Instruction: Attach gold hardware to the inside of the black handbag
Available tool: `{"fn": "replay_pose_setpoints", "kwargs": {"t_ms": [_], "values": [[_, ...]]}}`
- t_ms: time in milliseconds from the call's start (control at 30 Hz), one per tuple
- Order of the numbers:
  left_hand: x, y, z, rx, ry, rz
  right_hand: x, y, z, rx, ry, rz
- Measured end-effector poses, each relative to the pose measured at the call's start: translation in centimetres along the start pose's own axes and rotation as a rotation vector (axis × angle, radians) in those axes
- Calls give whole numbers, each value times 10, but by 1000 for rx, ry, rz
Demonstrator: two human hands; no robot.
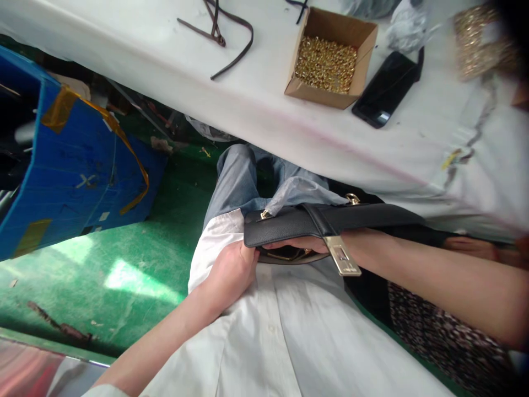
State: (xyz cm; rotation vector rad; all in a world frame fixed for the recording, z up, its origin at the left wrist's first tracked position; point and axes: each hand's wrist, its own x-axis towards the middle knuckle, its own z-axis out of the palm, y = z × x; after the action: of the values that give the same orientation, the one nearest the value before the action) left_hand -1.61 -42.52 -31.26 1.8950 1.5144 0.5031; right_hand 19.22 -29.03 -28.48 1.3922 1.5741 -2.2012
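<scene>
Table (256,88) ahead, left fingers (248,257) grip black bag (293,219), right fingers (303,242) beneath flap (273,229).

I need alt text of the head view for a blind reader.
A person in a white shirt holds a black handbag, the left hand gripping its edge, the right hand mostly hidden under its flap. In front, a white-covered table bears a cardboard box of small gold-coloured pieces and a phone; a blue box stands at left.
</scene>
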Motion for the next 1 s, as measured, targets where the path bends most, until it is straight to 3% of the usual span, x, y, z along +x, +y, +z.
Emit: {"fn": "replay_pose_setpoints", "kwargs": {"t_ms": [100,200,300,400,567,800,1000], "values": [[12,4,-19,-113,-91,-83,12,12,-1,70,-128,-9],[26,9,-41,-216,-84,-117,22,16,-1,46,-228,-76],[34,14,-54,-210,-34,-182,23,7,-2,-18,-174,-213],[37,18,-55,-256,12,-279,14,-9,-6,-133,-86,-301],[38,22,-47,-453,83,-354,-2,-21,-11,-205,4,-295],[39,25,-42,-423,112,-393,-2,-11,-1,11,62,-326],[48,26,-52,-400,107,-374,5,2,14,283,100,-289]]}}
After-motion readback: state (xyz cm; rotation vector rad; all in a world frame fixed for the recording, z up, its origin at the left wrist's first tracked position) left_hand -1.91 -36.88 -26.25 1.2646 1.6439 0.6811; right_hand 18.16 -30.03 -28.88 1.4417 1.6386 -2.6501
